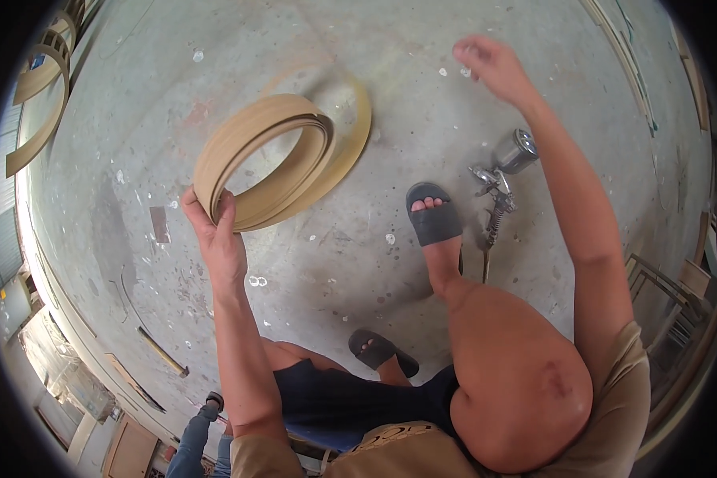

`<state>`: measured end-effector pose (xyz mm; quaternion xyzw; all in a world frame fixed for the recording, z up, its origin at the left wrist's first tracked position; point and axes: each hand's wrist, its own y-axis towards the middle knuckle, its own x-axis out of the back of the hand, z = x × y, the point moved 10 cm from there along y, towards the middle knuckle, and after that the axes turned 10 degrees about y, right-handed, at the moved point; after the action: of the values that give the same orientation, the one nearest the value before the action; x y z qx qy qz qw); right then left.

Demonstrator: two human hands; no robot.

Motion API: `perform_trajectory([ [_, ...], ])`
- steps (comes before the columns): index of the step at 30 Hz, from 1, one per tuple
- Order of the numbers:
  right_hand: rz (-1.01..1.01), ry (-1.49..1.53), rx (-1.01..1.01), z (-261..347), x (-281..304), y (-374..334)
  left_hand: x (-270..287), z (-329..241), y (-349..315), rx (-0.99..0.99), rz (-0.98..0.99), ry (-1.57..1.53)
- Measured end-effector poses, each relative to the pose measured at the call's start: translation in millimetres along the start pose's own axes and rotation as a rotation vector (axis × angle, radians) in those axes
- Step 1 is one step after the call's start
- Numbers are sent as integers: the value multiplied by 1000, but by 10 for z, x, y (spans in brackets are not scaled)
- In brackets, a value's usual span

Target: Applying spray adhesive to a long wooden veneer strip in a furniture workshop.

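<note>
My left hand (217, 239) is closed around the near side of a coil of thin wood-coloured edge banding (255, 119), thumb on the inner side. The coil is tilted up above the floor. Its loose outer turn springs out to the right in a wide loop, blurred toward the far end. My right hand (492, 68) is raised at the far right, away from the coil, its fingers curled in and slightly blurred; nothing shows in them. Below it, a metal spray gun (495, 187) with a silver cup (518, 151) lies on the floor near my sandalled foot.
The grey concrete floor (390, 48) is spotted with paint. A hammer (163, 353) lies at the left. More curved strips (44, 131) stand at the far left edge. At the lower left, another person's leg (195, 434) shows. A metal frame (669, 299) stands at the right.
</note>
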<state>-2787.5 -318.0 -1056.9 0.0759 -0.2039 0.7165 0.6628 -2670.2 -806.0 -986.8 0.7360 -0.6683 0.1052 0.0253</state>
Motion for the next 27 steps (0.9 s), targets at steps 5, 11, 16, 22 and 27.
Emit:
perform_trajectory([
  [5,248,93,37,761,-953,-910,-82,-126,-77,-16,49,58],
  [11,302,382,205,1446,-1318,-923,-366,-401,-127,-89,162,39],
  [16,479,274,241,1698,-1462,-968,-379,-638,-188,-282,186,76],
  [22,340,-44,504,2331,-1333,-901,-103,-586,16,-161,5,461],
  [27,320,-399,607,2847,-1334,-759,-146,-1516,-98,-452,-164,790],
])
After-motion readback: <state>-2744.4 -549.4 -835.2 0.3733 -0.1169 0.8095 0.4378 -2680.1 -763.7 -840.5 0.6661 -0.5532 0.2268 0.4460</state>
